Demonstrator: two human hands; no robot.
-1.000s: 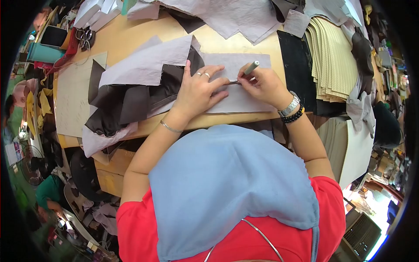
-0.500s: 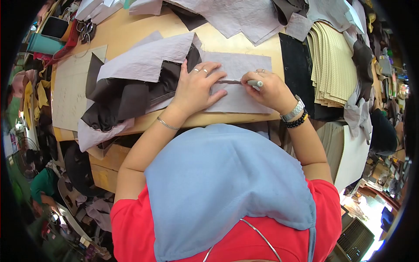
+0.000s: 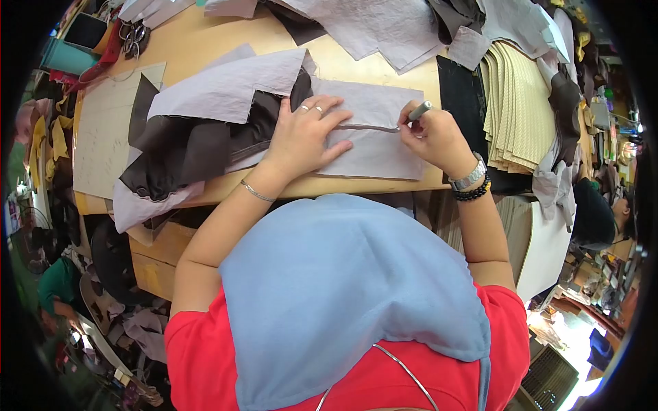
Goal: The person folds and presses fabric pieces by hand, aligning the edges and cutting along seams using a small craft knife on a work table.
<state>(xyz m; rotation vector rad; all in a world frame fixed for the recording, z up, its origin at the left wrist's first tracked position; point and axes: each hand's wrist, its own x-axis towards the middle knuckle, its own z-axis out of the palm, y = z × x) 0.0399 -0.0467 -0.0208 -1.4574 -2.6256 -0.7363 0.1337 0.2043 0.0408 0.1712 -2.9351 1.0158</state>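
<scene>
My left hand (image 3: 305, 137) lies flat with its fingers spread, pressing on a pale grey fabric piece (image 3: 384, 159) near the table's front edge. Across that piece runs a narrow dark strip (image 3: 367, 128). At the strip's right end is my right hand (image 3: 435, 137), its fingers closed around a grey-green marker-like tool (image 3: 420, 111). The tool tilts up to the right, and its working tip is hidden by the fingers. To the left of my left hand, dark brown fabric (image 3: 195, 147) is bunched up with a pale grey panel (image 3: 219, 89) folded over it.
More pale cloth (image 3: 384, 27) is heaped along the back of the wooden table (image 3: 199, 41). On the right stand a black sheet (image 3: 460, 103) and a stack of cream textured sheets (image 3: 517, 103). A marked board (image 3: 103, 151) lies at far left, near scissors (image 3: 135, 38). Other people (image 3: 62, 291) sit nearby.
My right hand has slid right along the dark strip to its right end, and the tool now tilts more upward. My left hand stays on the fabric.
</scene>
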